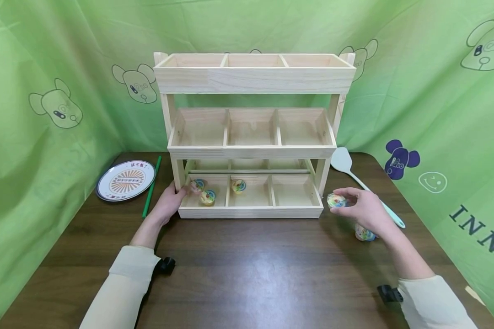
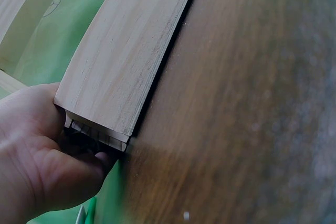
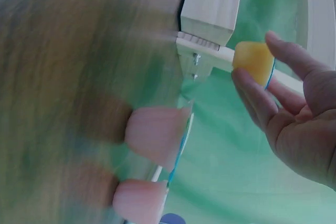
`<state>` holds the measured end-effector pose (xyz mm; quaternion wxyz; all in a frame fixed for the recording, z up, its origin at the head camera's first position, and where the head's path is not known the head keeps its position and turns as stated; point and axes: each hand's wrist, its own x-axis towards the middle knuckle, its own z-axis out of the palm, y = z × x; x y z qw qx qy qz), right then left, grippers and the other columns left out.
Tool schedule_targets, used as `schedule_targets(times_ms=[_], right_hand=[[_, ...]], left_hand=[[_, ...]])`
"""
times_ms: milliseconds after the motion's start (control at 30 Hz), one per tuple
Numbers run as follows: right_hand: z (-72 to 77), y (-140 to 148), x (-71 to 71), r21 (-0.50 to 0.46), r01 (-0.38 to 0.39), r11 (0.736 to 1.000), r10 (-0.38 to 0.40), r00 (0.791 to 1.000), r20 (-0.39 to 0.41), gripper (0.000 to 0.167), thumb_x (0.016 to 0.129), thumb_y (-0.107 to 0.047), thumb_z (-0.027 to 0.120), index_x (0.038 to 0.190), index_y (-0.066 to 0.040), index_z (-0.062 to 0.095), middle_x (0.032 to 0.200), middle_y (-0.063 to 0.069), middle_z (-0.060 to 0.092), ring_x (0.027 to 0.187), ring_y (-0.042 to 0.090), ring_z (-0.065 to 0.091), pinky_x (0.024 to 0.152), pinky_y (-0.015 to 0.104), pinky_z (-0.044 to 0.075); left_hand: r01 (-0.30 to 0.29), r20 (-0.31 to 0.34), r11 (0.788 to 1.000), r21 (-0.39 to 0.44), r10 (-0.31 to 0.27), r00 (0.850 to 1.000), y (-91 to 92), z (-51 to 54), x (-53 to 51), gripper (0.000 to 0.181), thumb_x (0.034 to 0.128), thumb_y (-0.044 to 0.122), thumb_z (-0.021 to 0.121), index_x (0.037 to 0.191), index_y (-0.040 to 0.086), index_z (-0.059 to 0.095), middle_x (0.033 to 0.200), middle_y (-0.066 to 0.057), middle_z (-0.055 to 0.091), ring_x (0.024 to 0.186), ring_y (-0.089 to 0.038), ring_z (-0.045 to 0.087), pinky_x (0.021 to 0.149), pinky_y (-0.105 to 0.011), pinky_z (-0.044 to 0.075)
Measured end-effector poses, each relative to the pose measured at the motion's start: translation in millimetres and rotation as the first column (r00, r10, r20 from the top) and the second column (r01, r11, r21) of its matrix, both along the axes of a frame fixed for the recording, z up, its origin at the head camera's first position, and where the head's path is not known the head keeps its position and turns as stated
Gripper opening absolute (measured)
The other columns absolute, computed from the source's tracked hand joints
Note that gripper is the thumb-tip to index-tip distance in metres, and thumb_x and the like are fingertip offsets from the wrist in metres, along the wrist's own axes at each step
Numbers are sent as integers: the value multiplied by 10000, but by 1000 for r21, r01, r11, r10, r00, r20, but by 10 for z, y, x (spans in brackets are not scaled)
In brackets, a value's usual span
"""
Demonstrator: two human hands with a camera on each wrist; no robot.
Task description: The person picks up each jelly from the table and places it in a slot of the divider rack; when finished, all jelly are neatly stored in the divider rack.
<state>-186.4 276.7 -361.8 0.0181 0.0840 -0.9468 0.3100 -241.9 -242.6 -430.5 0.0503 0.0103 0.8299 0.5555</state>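
Note:
A three-tier wooden rack (image 1: 251, 213) stands on the table. My left hand (image 1: 169, 203) grips the left end of its bottom tray; in the left wrist view the hand (image 2: 58, 156) is bent round the tray's corner, most fingertips hidden. Right of the rack, my right hand (image 1: 364, 208) pinches a jelly cup (image 1: 336, 201) above the table. The right wrist view shows this cup as yellow (image 3: 251, 61), between thumb and fingers. Two pink jelly cups (image 3: 157, 135) stand below that hand. In the bottom tray, two jelly cups (image 1: 207, 197) lie in the left compartment, one cup (image 1: 238, 185) in the middle.
At the left are a white plate (image 1: 126, 181) with a dark rim and a green stick (image 1: 151, 187). A pale spatula (image 1: 364, 185) lies behind and beside my right hand. Green cloth (image 1: 107, 45) hangs round the table's back and sides.

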Motion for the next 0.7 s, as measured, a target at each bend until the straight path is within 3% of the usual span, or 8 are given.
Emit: schedule_targets(times_ms=[233, 700], right_hand=[[24, -125, -7, -59, -64, 996, 63, 998, -14, 511, 835, -217, 849, 1267, 1, 682, 1152, 166, 720, 1017, 305, 681, 792, 213, 489], [-26, -315, -58, -122, -117, 986, 116, 993, -20, 534, 832, -261, 858, 1265, -2, 686, 1149, 154, 723, 1005, 256, 674, 779, 216, 492]], left_hand=[[-2, -4, 1000, 10, 2, 1000, -2, 1, 1, 654, 1077, 215, 399, 1600, -31, 91, 1597, -304, 226, 1446, -420, 277, 1168, -552, 259], [-6, 11, 1000, -7, 6, 1000, 3, 13, 0, 666, 1077, 229, 396, 1601, -31, 76, 1590, -313, 238, 1430, -429, 312, 1151, -553, 296]])
